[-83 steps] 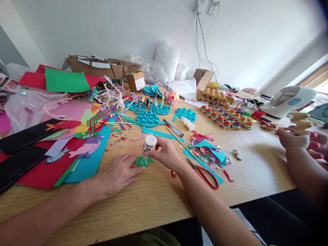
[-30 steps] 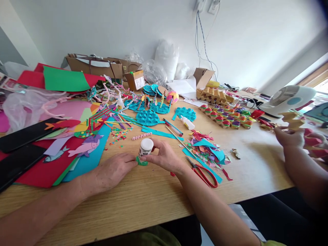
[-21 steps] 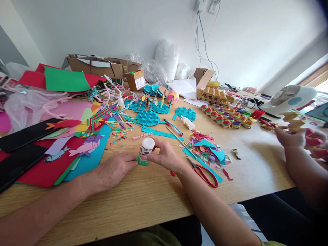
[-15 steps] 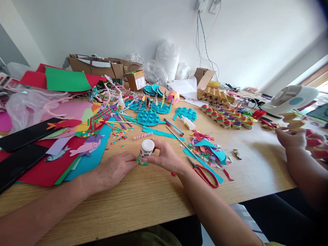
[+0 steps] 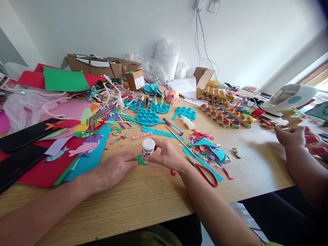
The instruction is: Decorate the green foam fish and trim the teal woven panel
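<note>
The right hand (image 5: 167,156) grips a small white cylindrical bottle (image 5: 148,149), now baring more green paper cutout (image 5: 140,160) beside the left hand (image 5: 114,169), whose grip is unclear

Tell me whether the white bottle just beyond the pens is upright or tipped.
Tipped: the white bottle lies on its side on the table, while the other bottle stands with its nozzle up.

Scissors (image 5: 206,175) beside paper scraps (image 5: 208,150)
Behind them, a glue bottle (image 5: 188,122); boxes (image 5: 94,66) along the wall (image 5: 107,27).
</note>
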Available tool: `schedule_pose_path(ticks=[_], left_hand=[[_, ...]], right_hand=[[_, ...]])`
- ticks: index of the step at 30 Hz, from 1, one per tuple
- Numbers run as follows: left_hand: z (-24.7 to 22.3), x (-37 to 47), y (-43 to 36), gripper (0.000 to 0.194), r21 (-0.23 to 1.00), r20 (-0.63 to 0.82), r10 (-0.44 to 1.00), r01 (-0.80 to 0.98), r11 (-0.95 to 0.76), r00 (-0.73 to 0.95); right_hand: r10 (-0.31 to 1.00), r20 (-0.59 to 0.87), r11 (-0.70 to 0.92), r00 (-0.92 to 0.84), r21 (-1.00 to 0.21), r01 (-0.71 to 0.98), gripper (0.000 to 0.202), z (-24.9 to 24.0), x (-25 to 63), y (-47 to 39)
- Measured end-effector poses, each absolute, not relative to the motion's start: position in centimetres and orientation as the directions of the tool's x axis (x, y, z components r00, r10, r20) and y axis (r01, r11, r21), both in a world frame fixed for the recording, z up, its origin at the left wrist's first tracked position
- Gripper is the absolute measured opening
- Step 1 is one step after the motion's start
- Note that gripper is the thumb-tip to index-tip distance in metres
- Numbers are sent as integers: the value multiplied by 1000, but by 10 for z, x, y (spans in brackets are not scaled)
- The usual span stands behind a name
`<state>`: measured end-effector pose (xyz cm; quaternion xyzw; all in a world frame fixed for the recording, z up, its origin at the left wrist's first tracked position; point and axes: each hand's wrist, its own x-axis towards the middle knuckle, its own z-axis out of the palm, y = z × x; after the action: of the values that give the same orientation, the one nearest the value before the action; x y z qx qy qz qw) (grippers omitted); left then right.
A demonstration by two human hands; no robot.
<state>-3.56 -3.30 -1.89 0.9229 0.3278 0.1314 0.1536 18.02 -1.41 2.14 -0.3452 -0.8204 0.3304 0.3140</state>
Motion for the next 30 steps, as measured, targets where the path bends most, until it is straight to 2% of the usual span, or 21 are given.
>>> schedule_pose_path(ticks=[5, 13, 27, 30], left_hand=[[-13, -33, -34, 32, 301, 74, 639, 594, -746, 766], [-11, -33, -35, 32, 248, 77, 627, 594, -765, 776], [-15, -35, -34, 31, 302, 78, 635, 589, -749, 768], [-15, -35, -33, 31, 275, 84, 627, 587, -761, 774]], right_hand=[[766, 304, 555, -567, -756, 345, 20, 22, 181, -14], [772, 295, 544, -563, -765, 344, 20, 20, 182, -11], [760, 312, 549, -570, -777, 309, 20, 22, 183, -11], [768, 321, 550, -555, -775, 312, 19, 19, 182, -9]])
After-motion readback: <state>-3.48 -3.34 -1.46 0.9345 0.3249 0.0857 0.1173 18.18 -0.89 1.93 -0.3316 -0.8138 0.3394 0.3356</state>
